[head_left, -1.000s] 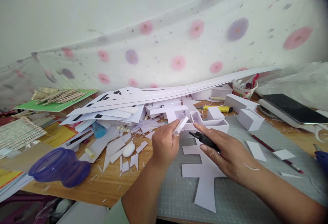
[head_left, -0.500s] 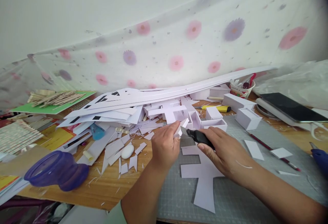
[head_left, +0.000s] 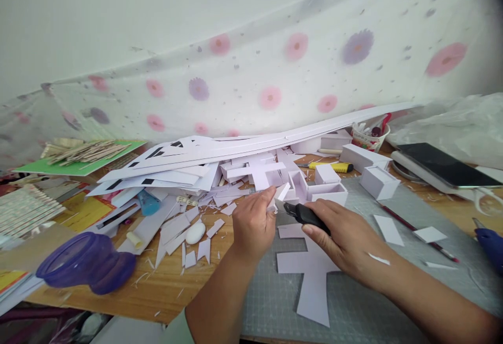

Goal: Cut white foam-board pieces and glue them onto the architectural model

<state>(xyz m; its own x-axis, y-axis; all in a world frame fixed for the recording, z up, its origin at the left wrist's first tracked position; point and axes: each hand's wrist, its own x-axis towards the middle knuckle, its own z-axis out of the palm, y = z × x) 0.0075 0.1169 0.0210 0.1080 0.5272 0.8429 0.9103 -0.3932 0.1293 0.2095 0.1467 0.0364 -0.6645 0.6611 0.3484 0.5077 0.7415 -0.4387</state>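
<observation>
Left hand (head_left: pixel 254 223) closed on a small white strip (head_left: pixel 282 191), right hand (head_left: pixel 341 234) gripping a black knife (head_left: pixel 308 215), blade (head_left: pixel 282 206) at the strip's lower end, strip held up in front of white boxes (head_left: pixel 328 192), notched white sheet (head_left: pixel 314 281) flat on grey cutting mat (head_left: pixel 271 302), purple jar (head_left: pixel 86 260) at left.

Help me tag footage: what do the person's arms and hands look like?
Left hand and right hand are bare; no glove, ring or watch shows. A pale green sleeve ends near the left elbow. The right forearm is bare, a white shaving near its wrist.
</observation>
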